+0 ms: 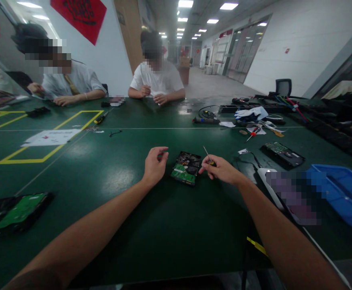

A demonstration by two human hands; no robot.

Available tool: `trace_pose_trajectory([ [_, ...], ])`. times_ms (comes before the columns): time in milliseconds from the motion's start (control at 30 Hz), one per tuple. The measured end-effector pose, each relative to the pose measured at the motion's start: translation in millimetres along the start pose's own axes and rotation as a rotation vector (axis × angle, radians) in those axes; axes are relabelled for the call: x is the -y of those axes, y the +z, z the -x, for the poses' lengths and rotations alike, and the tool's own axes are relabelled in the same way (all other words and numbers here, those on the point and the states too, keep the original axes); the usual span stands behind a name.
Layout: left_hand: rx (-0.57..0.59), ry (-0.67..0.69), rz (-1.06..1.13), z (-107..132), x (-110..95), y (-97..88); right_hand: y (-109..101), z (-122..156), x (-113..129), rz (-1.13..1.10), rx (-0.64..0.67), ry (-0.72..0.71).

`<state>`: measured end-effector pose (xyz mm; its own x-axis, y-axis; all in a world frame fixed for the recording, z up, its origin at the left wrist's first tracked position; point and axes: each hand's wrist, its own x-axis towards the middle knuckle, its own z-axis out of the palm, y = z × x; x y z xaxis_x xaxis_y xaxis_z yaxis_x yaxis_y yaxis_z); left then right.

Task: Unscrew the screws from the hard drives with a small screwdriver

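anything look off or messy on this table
The hard drive between the left hand and right hand lies askew, circuit board up. The right hand holds a screwdriver. Tools and cables lie scattered far right. Nothing looks spilled.

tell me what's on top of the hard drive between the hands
The hard drive lies with a green circuit board facing up; the rest of its top is dark metal. Neither hand covers it. The face resting on the green table is hidden.
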<state>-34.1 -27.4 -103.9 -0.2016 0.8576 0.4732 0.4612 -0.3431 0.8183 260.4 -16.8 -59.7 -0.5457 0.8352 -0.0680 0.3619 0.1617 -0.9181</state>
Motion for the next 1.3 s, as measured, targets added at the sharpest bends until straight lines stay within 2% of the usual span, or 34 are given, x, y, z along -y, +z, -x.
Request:
trace_pose_trajectory([
  [133,0.071,-0.133,0.078,6,-16,-4.9,-4,-4,-5,0.065,-0.222,-0.032],
  [233,0.105,-0.094,0.042,13,-30,-5.5,-3,-5,-9,0.140,-0.304,-0.027],
  [333,0.091,0.054,-0.087,21,-41,-7.8,3,-7,-14,0.157,-0.301,-0.015],
  [533,0.204,0.279,-0.442,50,-56,-9.8,11,-15,-21,0.069,-0.322,-0.045],
  [700,0.310,0.296,-0.670,77,-64,-5.4,11,-16,-17,0.085,-0.281,-0.007],
  [900,0.393,0.288,-0.802,87,-74,-6.9,5,-10,-10,0.202,-0.257,0.037],
  [1000,0.426,0.262,-0.817,87,-71,-6.7,2,-6,-10,0.274,-0.244,0.054],
  [1100,0.429,0.232,-0.785,80,-59,-6.6,-2,-2,-9,0.306,-0.218,0.084],
  [1167,0.420,0.238,-0.736,71,-47,-8.2,-4,0,-8,0.307,-0.182,0.095],
  [1300,0.494,0.292,-0.627,48,-25,-14.0,-8,2,-8,0.287,-0.137,0.115],
])
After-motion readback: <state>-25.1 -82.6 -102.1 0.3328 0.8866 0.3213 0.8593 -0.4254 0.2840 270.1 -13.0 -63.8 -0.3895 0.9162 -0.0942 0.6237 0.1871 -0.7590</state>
